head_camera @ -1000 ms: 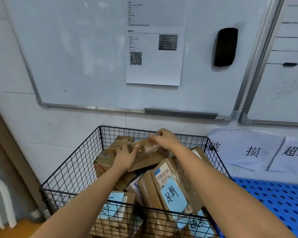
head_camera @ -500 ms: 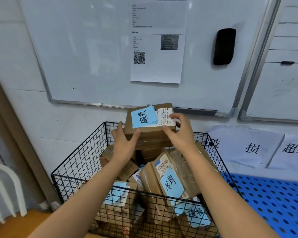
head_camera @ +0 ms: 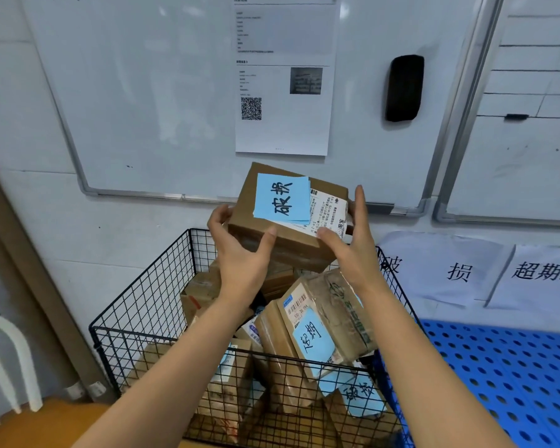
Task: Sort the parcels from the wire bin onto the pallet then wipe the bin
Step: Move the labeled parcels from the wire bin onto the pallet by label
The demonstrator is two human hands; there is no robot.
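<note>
left hand (head_camera: 240, 260) and right hand (head_camera: 353, 250) are gripping a parcel (head_camera: 291, 244) above the wire bin (head_camera: 149, 302); the pallet (head_camera: 498, 367) is likely coming next.

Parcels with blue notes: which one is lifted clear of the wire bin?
The brown box held between the left hand and right hand above the wire bin, its blue note facing the camera. The others lie inside it.

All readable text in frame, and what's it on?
"破损": blue note on held box.
"破 损": white wall sign.
"超期退", cut off: next sign.
"超期", likely: note on tilted parcel.
"破损": low note in wire bin.
Whiteboard sheet, shipping labels: too small.
</note>
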